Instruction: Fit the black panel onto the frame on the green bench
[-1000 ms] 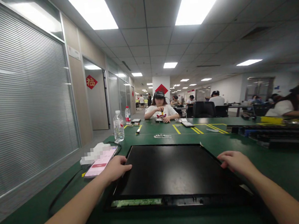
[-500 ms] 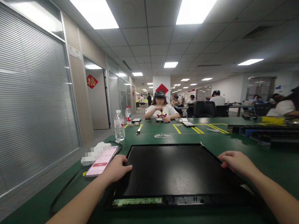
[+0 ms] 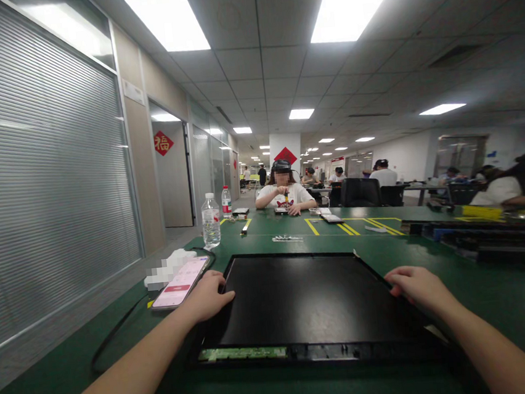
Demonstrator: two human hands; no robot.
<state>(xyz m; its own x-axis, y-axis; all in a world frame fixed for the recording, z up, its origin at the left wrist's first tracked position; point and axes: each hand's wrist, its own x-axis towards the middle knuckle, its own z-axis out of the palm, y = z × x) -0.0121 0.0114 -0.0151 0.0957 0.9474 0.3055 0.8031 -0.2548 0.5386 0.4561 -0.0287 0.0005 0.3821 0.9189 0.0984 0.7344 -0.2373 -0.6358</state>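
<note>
In front of me a black flat display panel [image 3: 309,298] lies on the green table, its screen side up. Along its near edge a strip of green circuit board [image 3: 243,353] is exposed. My left hand [image 3: 211,296] grips the left edge, thumb on top and the other fingers curled over the outer side. At the right edge my right hand [image 3: 413,285] pinches the frame between thumb and fingers. The undersides of both hands' fingers are partly hidden by the panel's rim.
Left of the panel lie a phone [image 3: 181,283] and a black cable [image 3: 117,332]. Beyond stand a clear water bottle [image 3: 210,222] and a red-labelled bottle [image 3: 226,203]. Dark long parts [image 3: 475,235] are stacked at the right. A person [image 3: 285,195] sits opposite, working on a small item.
The view has shifted very slightly. Both my hands stay at the panel's edges, and the panel has not visibly moved on the table.
</note>
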